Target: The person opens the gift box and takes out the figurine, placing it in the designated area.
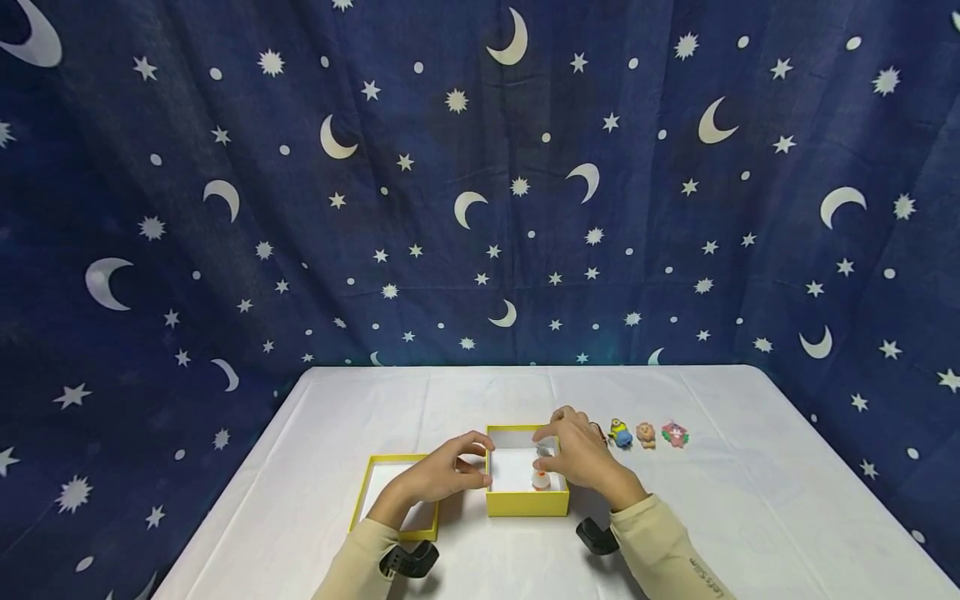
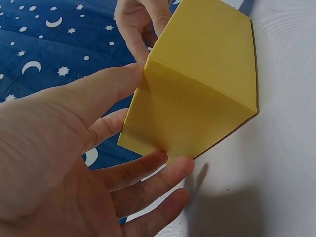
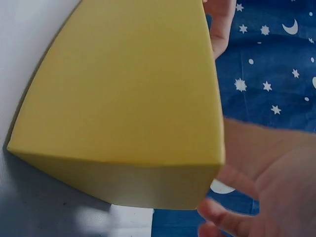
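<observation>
A yellow box (image 1: 527, 503) with a white inside stands open-topped on the table. My left hand (image 1: 444, 473) is at its left side; in the left wrist view the thumb touches the upper corner and other fingers lie along the yellow wall. My right hand (image 1: 579, 451) reaches over the right wall, index finger and thumb spread apart inside the box. Between them shows a small greyish thing (image 1: 543, 451), its kind unclear. Nearer the front wall sits a small white figure with red on it (image 1: 541, 481). In the right wrist view, the box wall hides the right fingertips.
Left of the box lies a yellow-rimmed lid (image 1: 358, 500), white side up, partly under the left forearm. To the right stand a Minion figure (image 1: 620, 434), a lion figure (image 1: 646, 435) and a pink-and-green figure (image 1: 675, 433). A dark item (image 1: 599, 431) is half hidden by the right hand.
</observation>
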Motion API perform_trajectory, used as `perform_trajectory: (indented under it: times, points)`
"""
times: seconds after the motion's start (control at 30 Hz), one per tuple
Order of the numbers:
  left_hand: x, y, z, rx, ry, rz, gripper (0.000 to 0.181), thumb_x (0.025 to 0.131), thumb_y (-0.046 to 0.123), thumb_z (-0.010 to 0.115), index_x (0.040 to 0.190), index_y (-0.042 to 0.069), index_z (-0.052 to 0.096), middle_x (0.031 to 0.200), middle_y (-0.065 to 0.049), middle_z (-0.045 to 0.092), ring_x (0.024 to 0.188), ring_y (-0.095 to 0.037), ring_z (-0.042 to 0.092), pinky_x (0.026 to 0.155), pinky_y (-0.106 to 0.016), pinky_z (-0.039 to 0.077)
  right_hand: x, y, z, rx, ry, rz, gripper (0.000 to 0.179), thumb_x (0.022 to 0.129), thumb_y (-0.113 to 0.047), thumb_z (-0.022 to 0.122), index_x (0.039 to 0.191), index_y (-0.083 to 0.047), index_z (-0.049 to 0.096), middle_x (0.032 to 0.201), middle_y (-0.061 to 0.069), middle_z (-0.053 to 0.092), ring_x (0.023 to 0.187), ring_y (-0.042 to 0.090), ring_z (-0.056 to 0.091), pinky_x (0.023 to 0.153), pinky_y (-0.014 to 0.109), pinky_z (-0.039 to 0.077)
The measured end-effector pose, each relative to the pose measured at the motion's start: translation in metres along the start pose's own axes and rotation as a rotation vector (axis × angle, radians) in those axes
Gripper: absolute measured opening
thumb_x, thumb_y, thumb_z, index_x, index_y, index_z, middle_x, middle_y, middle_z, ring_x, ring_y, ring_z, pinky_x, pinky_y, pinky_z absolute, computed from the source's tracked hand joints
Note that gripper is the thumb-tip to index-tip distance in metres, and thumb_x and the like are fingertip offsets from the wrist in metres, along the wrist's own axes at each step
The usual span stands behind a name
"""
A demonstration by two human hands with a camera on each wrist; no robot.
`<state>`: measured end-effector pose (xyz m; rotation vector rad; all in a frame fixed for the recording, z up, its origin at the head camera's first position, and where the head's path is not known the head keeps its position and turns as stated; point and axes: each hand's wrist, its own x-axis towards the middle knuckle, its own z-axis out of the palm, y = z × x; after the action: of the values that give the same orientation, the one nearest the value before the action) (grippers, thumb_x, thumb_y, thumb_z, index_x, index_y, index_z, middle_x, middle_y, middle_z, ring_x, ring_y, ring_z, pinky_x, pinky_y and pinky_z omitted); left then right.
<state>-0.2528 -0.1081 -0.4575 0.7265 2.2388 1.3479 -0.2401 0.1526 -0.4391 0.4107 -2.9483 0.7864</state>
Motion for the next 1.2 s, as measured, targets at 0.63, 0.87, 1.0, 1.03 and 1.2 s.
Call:
perform_trajectory:
  times: [0.63, 0.87, 1.0, 1.03, 1.2]
  points:
    - [0.001, -0.002, 0.001, -0.004, 0.000, 0.008, 0.043, 0.097, 0.018, 0.069, 0.134, 0.008, 0.050, 0.151, -0.022, 0.046, 0.118, -0.033, 0.066, 0.101, -0.049, 0.051, 0.003, 0.006, 0.009, 0.029, -0.152, 0.067, 0.013, 0.075, -0.018, 0.089, 0.080, -0.019, 0.077, 0.110, 0.005, 0.071, 0.104, 0.024, 0.062, 0.089, 0.046, 0.052]
    - [0.000, -0.001, 0.001, -0.001, 0.006, 0.005, 0.042, 0.097, 0.017, 0.068, 0.134, 0.008, 0.050, 0.150, -0.021, 0.047, 0.118, -0.033, 0.066, 0.101, -0.049, 0.051, 0.004, 0.007, 0.009, 0.053, -0.146, 0.031, 0.009, 0.079, -0.016, 0.086, 0.083, -0.017, 0.079, 0.110, 0.005, 0.072, 0.108, 0.028, 0.063, 0.096, 0.049, 0.051]
    - [0.000, -0.001, 0.001, -0.002, 0.009, 0.000, 0.042, 0.097, 0.018, 0.069, 0.134, 0.008, 0.050, 0.150, -0.021, 0.047, 0.118, -0.032, 0.066, 0.101, -0.049, 0.051, 0.005, 0.008, 0.004, 0.078, -0.126, 0.041, 0.009, 0.081, -0.018, 0.085, 0.088, -0.015, 0.079, 0.128, 0.016, 0.067, 0.125, 0.039, 0.058, 0.105, 0.057, 0.046]
    - [0.000, -0.001, 0.001, -0.001, 0.010, 0.000, 0.043, 0.097, 0.018, 0.069, 0.134, 0.009, 0.050, 0.150, -0.020, 0.047, 0.118, -0.032, 0.066, 0.101, -0.049, 0.051, 0.004, 0.008, 0.002, 0.086, -0.119, 0.051, 0.009, 0.082, -0.018, 0.084, 0.089, -0.015, 0.079, 0.133, 0.019, 0.064, 0.129, 0.041, 0.055, 0.107, 0.059, 0.044]
    - [0.000, -0.001, 0.000, -0.003, 0.009, 0.000, 0.043, 0.096, 0.019, 0.070, 0.134, 0.009, 0.050, 0.150, -0.021, 0.047, 0.118, -0.031, 0.066, 0.101, -0.048, 0.051, 0.003, 0.009, -0.005, 0.105, -0.071, 0.034, 0.009, 0.084, -0.021, 0.083, 0.089, -0.016, 0.078, 0.141, 0.021, 0.058, 0.132, 0.048, 0.052, 0.106, 0.064, 0.041]
